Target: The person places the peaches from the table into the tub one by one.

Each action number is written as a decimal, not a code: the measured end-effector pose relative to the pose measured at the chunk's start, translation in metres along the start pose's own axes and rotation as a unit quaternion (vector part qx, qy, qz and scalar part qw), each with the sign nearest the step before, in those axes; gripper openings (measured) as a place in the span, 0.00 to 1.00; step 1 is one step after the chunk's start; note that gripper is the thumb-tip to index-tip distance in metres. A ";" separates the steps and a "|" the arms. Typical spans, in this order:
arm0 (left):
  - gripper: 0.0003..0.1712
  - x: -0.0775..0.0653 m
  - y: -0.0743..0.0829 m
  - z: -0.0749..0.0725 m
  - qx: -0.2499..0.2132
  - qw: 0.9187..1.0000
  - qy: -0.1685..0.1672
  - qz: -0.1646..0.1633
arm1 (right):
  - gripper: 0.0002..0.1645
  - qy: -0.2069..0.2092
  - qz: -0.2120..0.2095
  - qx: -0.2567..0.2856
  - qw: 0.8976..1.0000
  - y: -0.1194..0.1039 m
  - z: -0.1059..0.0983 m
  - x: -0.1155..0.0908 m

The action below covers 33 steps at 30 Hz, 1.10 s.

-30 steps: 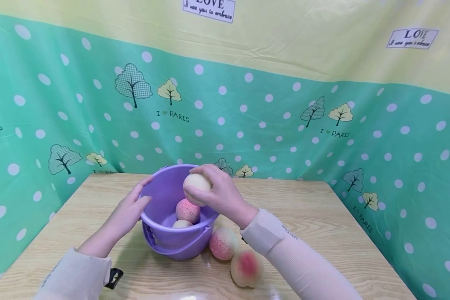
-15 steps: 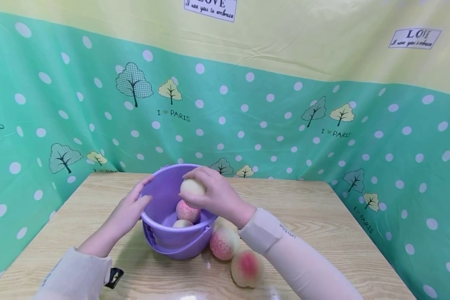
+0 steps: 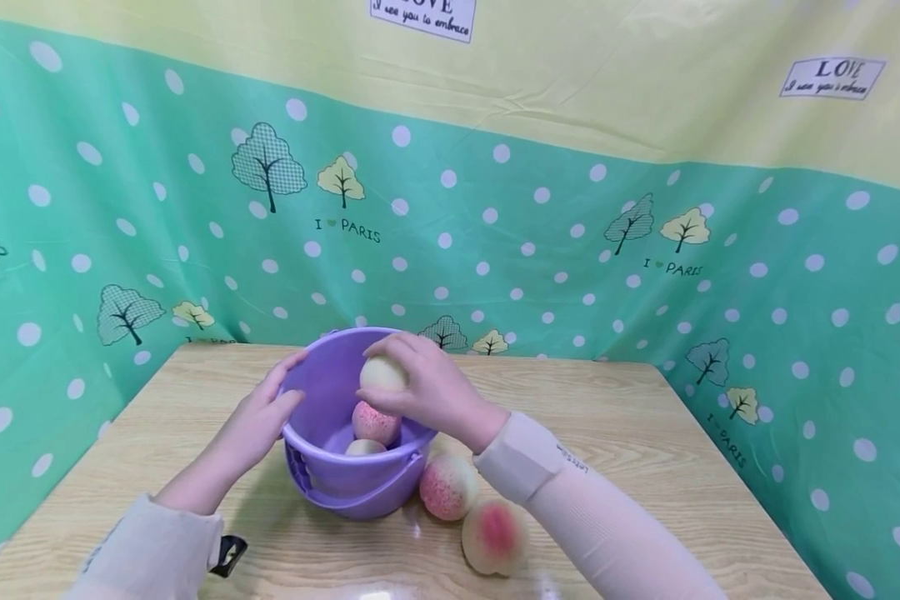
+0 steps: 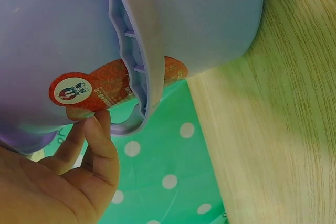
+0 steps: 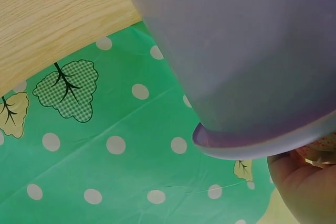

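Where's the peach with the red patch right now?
In the head view, the red-patched peach lies on the table, nearer the camera and right of the bucket, beside a speckled peach.

A wood-grain table stood before a hanging cloth, green with pale dots and printed trees behind and on both sides of the table. High above the table, a yellow band bore LOVE labels.

Purple bucket and pale, round peach
The bucket stands left of centre, handle down on its near side; the peach is held over its open mouth.
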<state>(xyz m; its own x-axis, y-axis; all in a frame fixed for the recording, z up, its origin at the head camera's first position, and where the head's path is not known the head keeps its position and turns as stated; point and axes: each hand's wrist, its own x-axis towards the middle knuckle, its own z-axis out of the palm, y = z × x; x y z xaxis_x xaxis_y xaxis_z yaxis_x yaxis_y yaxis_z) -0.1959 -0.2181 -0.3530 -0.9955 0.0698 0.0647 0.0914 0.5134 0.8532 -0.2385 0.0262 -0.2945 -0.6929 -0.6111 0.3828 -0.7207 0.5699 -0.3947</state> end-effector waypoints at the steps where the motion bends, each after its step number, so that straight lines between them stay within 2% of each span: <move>1: 0.35 0.000 0.000 0.000 0.002 1.000 0.001 0.000 | 0.28 -0.002 0.000 0.001 1.000 0.000 0.000 0.000; 14: 0.35 0.000 0.001 0.000 0.001 1.000 0.000 0.000 | 0.28 0.003 -0.022 -0.022 0.999 -0.001 0.006 0.004; 23: 0.35 -0.001 0.002 0.000 -0.011 1.000 -0.003 -0.001 | 0.29 0.010 -0.054 -0.043 0.998 0.001 0.010 0.005; 33: 0.35 -0.001 0.001 0.000 -0.018 1.000 -0.004 -0.001 | 0.31 0.003 -0.048 -0.039 0.998 0.001 0.013 0.006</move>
<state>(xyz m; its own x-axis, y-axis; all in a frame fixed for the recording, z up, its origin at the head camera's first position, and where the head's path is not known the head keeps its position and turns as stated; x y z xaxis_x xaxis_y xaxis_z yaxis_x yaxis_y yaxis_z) -0.1952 -0.2173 -0.3525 -0.9954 0.0757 0.0593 0.0886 0.4826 0.8713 -0.2426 0.0163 -0.3032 -0.6208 -0.6616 0.4207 -0.7830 0.5506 -0.2896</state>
